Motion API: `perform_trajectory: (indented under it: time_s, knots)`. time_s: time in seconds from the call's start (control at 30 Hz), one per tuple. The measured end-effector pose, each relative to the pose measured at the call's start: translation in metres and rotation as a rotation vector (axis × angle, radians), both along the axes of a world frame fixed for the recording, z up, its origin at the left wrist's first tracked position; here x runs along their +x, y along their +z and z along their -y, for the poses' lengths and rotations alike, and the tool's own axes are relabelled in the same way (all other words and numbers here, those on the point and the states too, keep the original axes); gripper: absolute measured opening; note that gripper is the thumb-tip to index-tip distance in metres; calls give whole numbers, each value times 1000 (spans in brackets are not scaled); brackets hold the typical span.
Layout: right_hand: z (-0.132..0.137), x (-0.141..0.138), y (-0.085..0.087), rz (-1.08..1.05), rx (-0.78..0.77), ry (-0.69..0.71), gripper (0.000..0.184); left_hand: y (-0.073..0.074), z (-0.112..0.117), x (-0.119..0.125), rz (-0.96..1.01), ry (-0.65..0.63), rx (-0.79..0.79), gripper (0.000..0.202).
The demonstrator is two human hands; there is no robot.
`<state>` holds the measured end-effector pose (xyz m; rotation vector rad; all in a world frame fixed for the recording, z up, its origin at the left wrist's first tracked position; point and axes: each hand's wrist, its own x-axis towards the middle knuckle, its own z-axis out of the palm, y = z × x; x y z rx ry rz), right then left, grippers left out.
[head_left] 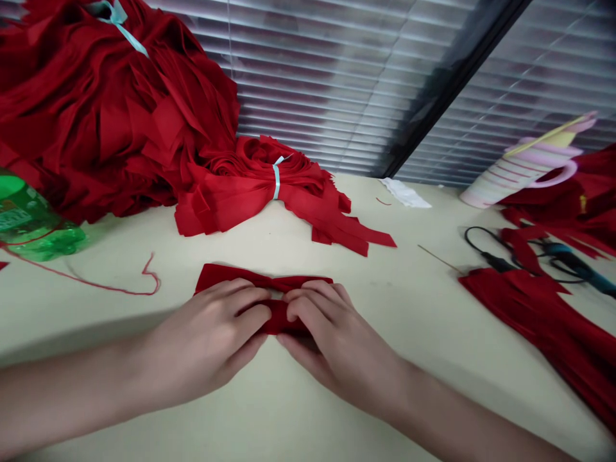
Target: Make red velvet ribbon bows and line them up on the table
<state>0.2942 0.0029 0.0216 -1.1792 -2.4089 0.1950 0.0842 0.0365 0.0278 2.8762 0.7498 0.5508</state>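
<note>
A small red fabric piece (226, 276) lies on the cream table (385, 308) in front of me, pinched at its middle like a bow. My left hand (212, 340) and my right hand (332, 340) meet over its near centre, fingers curled and pressed onto the cloth. Both hands grip the folded middle; the part under the fingers is hidden.
A big heap of red fabric (96, 109) fills the back left, with a tied bundle (269, 186) beside it. A green bottle (29, 224) lies at left, a red thread (96, 279) near it. Scissors (543, 256), red strips (548, 321) and a tape roll (524, 167) lie right.
</note>
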Motion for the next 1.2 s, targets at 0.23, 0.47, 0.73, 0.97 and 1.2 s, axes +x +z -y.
perform_trajectory:
  time_s: [0.23, 0.47, 0.73, 0.97, 1.2]
  knots:
    - [-3, 1, -1, -34, 32, 2, 4, 4, -2, -2, -2, 78, -152, 17]
    - [-3, 1, -3, -17, 57, 2, 6, 3, -2, -4, -8, 73, -211, 20]
    - [-2, 2, -5, -18, 70, 3, 6, 2, -2, -3, -1, 67, -111, 26]
    - [-1, 2, -4, 18, 18, 23, 20, 1, -1, -6, -40, 52, -88, 20]
    - [-1, 3, -4, 7, 20, 21, 20, 5, 1, -5, -113, 2, 68, 24]
